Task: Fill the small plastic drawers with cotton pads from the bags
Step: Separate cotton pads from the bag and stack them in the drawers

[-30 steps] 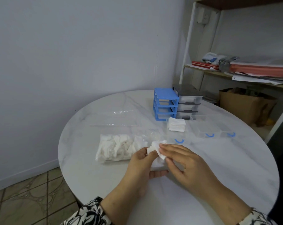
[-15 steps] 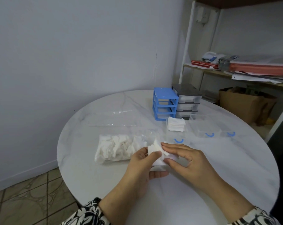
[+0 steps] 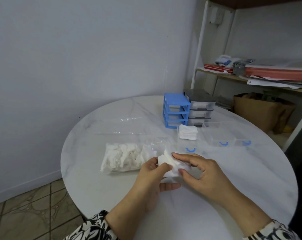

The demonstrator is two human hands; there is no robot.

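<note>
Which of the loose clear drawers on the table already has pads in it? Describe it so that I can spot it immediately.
On the round white marble table, find the blue plastic drawer frame. Three clear drawers with blue handles lie in front of it. The clear drawer nearest the frame is the only one holding a stack of white square cotton pads.

**Both hands on a small stack of cotton pads**

Over the round white table (image 3: 98, 184), the left hand (image 3: 152, 177) and right hand (image 3: 204, 172) pinch a stack of cotton pads (image 3: 171, 163) between them. Just left lies a clear bag of pads (image 3: 124, 157). Beyond the hands, three clear drawers with blue handles stand in a row; the nearest drawer (image 3: 188, 135) holds folded pads. Behind them stand a blue drawer frame (image 3: 176, 110) and a grey drawer unit (image 3: 200, 108), side by side.
</note>
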